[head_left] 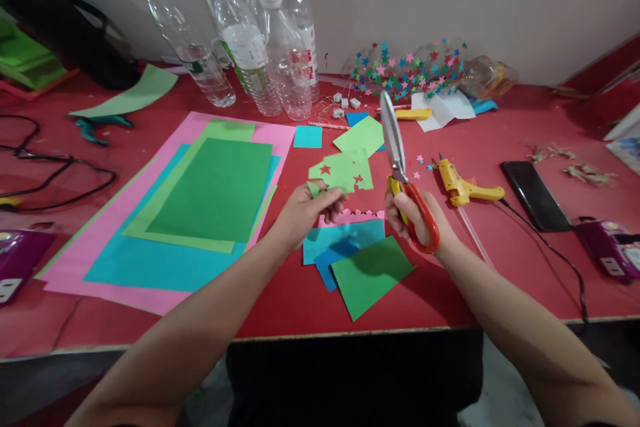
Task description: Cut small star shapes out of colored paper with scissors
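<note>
My left hand [316, 207] is closed, with a strip of light green paper [313, 189] showing at its fingers. Against the fingertips is a light green sheet with star-shaped holes [345, 168]; the exact grip is partly hidden. My right hand [413, 213] grips scissors [395, 133] by their red and yellow handles, blades pointing up and looking closed. Below and between the hands lie a pink strip with a notched edge [353, 216], teal paper [320, 243], a blue piece [327, 273] and a dark green piece [373, 273].
Large coloured sheets [210, 187] are stacked at left. Several clear bottles [285, 53] stand behind. Colourful stars [410, 70] cluster by the wall near a lying bottle [487, 77]. To the right are a yellow glue gun [457, 183], its cord and a phone [535, 195].
</note>
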The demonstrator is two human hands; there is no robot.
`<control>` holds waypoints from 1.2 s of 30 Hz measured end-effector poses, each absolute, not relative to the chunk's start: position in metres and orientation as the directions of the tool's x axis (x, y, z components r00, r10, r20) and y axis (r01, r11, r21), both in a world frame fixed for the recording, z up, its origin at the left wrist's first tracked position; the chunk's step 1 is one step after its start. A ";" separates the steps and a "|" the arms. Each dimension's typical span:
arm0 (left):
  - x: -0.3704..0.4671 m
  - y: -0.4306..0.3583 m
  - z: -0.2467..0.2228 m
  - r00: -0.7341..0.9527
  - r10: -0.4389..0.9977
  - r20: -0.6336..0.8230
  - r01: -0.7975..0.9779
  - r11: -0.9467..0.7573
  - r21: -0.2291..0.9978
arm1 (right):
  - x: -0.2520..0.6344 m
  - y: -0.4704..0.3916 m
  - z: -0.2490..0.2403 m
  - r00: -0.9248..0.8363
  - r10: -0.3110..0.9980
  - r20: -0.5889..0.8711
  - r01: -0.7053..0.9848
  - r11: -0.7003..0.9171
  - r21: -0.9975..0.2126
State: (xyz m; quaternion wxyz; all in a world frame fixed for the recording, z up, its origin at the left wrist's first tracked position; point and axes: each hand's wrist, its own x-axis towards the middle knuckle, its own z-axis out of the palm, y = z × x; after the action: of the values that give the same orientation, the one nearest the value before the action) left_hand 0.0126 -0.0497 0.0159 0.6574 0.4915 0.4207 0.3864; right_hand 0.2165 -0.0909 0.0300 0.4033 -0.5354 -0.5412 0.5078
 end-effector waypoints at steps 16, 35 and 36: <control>0.003 -0.041 0.021 0.032 0.999 0.016 -0.220 -0.009 0.975 | 0.221 -0.098 0.038 -0.492 0.840 -0.227 0.527 0.080 -0.846; 0.012 -0.054 0.017 0.057 0.997 0.049 -0.262 -0.032 0.965 | 0.209 -0.104 0.042 -0.452 0.844 -0.290 0.428 -0.080 -0.900; 0.012 -0.054 0.017 0.052 0.998 0.046 -0.269 -0.031 0.963 | 0.208 -0.104 0.042 -0.454 0.841 -0.295 0.427 -0.085 -0.900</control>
State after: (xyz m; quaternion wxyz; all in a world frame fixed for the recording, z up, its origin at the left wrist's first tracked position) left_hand 0.0120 -0.0541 0.0170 0.5676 0.4517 0.4031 0.5579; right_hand 0.2085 -0.1035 0.0416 0.1875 -0.4877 -0.6499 0.5520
